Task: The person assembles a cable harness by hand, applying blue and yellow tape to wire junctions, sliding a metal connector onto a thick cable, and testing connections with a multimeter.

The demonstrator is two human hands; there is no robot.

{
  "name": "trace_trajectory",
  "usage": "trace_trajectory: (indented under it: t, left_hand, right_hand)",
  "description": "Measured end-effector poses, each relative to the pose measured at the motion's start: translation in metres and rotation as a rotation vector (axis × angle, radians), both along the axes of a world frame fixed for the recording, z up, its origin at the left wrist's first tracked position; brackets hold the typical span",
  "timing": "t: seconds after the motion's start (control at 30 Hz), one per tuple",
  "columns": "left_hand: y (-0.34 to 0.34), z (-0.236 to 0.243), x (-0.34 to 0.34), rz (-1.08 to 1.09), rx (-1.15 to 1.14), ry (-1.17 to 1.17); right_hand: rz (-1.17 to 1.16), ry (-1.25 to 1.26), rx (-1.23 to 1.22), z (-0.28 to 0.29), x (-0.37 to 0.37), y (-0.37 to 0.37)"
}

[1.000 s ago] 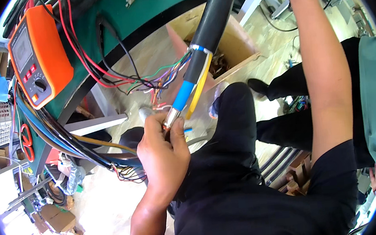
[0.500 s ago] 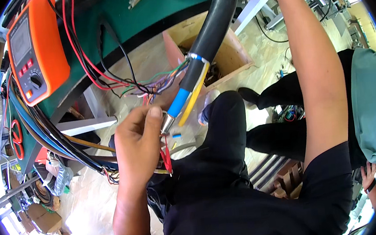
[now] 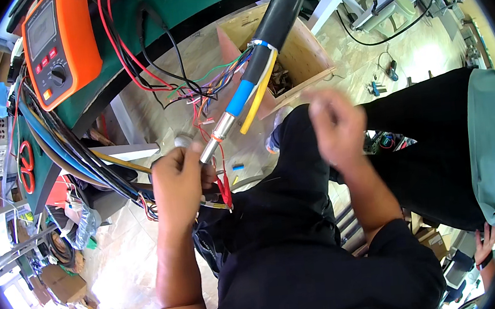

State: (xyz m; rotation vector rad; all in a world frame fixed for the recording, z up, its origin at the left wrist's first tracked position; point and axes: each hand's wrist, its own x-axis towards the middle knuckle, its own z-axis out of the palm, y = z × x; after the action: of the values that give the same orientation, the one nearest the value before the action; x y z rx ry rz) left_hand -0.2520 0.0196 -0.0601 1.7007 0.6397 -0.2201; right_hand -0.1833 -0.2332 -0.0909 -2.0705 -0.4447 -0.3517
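Nearest, a black-clad lap (image 3: 277, 222), with both bare forearms rising from the lower edge.

Left hand (image 3: 180, 181) curled shut, fingers pressed together around the bare metal tip (image 3: 217, 135) of a wire and around thin red leads (image 3: 224, 187) that hang down just below the fist. Tip slanting up and right out of the grip.

Right hand (image 3: 334, 124) raised over the right knee, blurred, well apart from the wire and touching nothing; fingers bent loosely inward, whether pinching anything cannot be told.

Just beyond the left hand, a blue sleeve (image 3: 240, 97) above the metal tip, with a yellow wire (image 3: 259, 94) running beside it. Both emerging from a thick black cable (image 3: 280, 11) that comes down from the top edge, bound with a pale tie at the point where the sheath ends. A spray of thin coloured wires (image 3: 209, 84) fanning leftward from that same point.

Farther left, a bundle of dark cables (image 3: 77, 160) drooping off a green bench (image 3: 170, 8). On the bench, an orange meter (image 3: 58, 44), red and black leads trailing from beside it. Red-handled scissors (image 3: 25, 168) by the left rim.

Behind the cable, an open wooden box (image 3: 298, 56) on the pale floor. At right, another person in black trousers (image 3: 423, 139) and a grey-green top.
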Motion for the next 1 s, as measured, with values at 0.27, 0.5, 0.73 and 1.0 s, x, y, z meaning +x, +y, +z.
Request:
trace_trajectory:
  t: [0.27,0.5,0.73,1.0]
  left_hand:
    - [-0.017,-0.031,-0.051,-0.146,-0.293,-0.084]
    - [-0.014,-0.021,-0.038,0.050,-0.300,-0.291]
    - [-0.020,-0.008,-0.027,0.006,-0.362,-0.295]
    - [-0.022,-0.010,-0.024,0.007,-0.369,-0.311]
  right_hand:
    - [0.259,0.475,0.160,-0.036,-0.106,0.046]
    - [0.223,0.456,0.065,-0.045,-0.120,0.037]
    - [0.177,0.480,0.041,-0.048,-0.127,0.023]
    - [0.208,0.464,-0.020,-0.045,-0.122,0.018]
